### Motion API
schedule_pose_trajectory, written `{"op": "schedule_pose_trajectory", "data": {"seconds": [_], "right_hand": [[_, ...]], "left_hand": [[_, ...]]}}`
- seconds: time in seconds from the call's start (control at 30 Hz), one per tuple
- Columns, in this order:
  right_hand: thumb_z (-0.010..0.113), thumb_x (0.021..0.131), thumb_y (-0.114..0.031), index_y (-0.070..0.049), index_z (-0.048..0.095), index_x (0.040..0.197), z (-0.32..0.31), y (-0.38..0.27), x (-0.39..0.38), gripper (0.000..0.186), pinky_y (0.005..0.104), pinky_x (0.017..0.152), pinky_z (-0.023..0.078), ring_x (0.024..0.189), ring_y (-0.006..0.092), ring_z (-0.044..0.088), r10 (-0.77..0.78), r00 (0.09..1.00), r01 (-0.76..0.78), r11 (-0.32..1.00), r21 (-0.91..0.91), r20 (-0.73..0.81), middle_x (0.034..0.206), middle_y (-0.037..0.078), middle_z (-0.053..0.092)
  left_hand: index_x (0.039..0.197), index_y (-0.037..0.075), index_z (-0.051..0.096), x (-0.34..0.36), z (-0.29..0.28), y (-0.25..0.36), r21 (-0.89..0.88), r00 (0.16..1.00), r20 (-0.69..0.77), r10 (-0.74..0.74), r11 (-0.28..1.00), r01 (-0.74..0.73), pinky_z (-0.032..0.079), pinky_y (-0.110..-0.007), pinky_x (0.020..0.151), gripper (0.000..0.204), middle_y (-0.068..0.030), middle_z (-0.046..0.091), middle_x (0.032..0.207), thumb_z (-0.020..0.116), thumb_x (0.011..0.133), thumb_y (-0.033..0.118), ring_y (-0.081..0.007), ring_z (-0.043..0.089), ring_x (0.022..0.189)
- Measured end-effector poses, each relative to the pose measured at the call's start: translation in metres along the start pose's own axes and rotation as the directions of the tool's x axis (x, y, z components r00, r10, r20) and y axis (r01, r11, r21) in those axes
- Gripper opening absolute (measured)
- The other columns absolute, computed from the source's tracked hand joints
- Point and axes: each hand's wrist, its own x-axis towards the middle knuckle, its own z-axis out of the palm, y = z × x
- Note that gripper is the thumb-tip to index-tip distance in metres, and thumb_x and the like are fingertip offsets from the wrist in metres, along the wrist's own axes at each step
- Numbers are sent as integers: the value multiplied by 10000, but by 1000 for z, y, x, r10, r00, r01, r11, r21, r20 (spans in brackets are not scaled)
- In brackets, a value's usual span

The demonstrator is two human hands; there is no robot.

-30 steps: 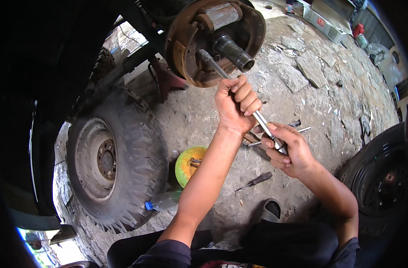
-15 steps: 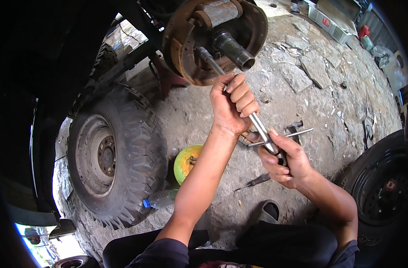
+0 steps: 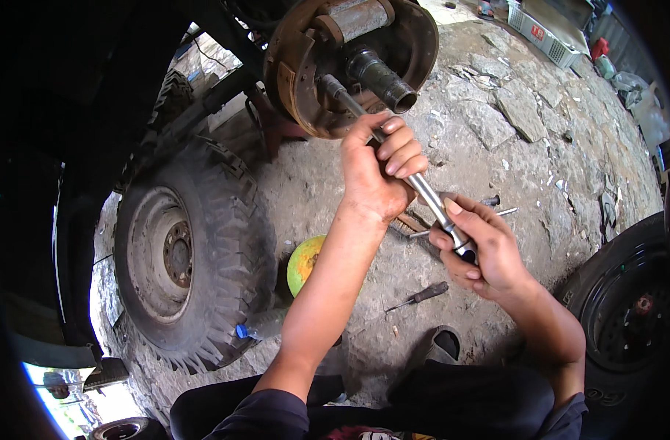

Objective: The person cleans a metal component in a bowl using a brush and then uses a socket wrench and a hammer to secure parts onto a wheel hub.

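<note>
Steel socket bar (image 3: 431,198), long, slanting; upper end inside the rusted drum-brake assembly (image 3: 289,82), left of the spindle tube (image 3: 381,82). Whether the socket is seated cannot be told. Bowl (image 3: 299,268), yellow-green, partly behind the left forearm. Hands, two: left hand (image 3: 375,170), fist closed round the bar's middle; right hand (image 3: 487,246), fingers wrapped about its lower end. Screwdriver (image 3: 426,293), dark handle, on the ground (image 3: 371,330) below the right hand.

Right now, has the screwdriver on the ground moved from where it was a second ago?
No. The screwdriver seems to lie in the same place, to the right of the big wheel.
</note>
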Motion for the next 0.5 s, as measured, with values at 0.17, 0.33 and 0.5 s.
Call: {"op": "schedule_pose_trajectory", "data": {"seconds": [0.17, 0.33, 0.5], "right_hand": [[576, 935, -84, 26, 485, 1209, 2, 8, 2, 310, 411, 544, 486, 607, 354, 633, -101, 990, 70, 959, -275, -101, 857, 229, 633], [561, 968, -214, 17, 481, 1211, -9, -15, 8, 345, 332, 425, 431, 475, 246, 561, 275, 955, -297, 900, 320, 112, 772, 123, 593], [424, 1025, -390, 19, 516, 1165, -10, 16, 9, 442, 286, 332, 308, 359, 123, 407, 258, 729, -676, 122, 727, 634, 640, 11, 490]], "left_hand": [[716, 107, 425, 6, 26, -16, 223, 840, -421, 341, 937, -269, 257, -233, 444, 227, 55, 318, 571, 556, 882, 191, -77, 248, 445], [605, 162, 348, 10, -9, 13, -85, 993, 114, -13, 996, 23, 203, -233, 405, 312, 78, 224, 495, 492, 877, 211, -75, 169, 394], [646, 156, 370, 6, -9, 9, -38, 996, 35, 84, 996, -82, 215, -234, 409, 278, 67, 258, 524, 462, 893, 242, -72, 205, 422]]}}
